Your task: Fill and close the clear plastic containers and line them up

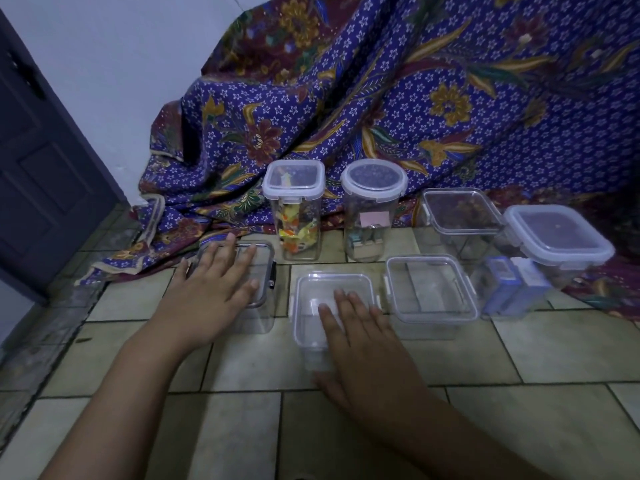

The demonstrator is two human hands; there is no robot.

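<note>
Several clear plastic containers stand on the tiled floor. My left hand [211,285] lies flat, fingers spread, on the lid of a dark-clipped container [265,271] at the left. My right hand [360,337] rests palm down on the lid of a square container [311,299] in the middle. To its right stands a lidded, seemingly empty container [431,292]. Behind are a tall square container with colourful wrappers [298,209], a tall round container [372,209], a lidded box [460,216] and, far right, a lidded container holding blue packs [540,261].
A purple patterned cloth [381,98] drapes down behind the containers and onto the floor. A dark door [45,168] and a white wall stand at the left. Pale floor tiles [519,427] stretch toward me.
</note>
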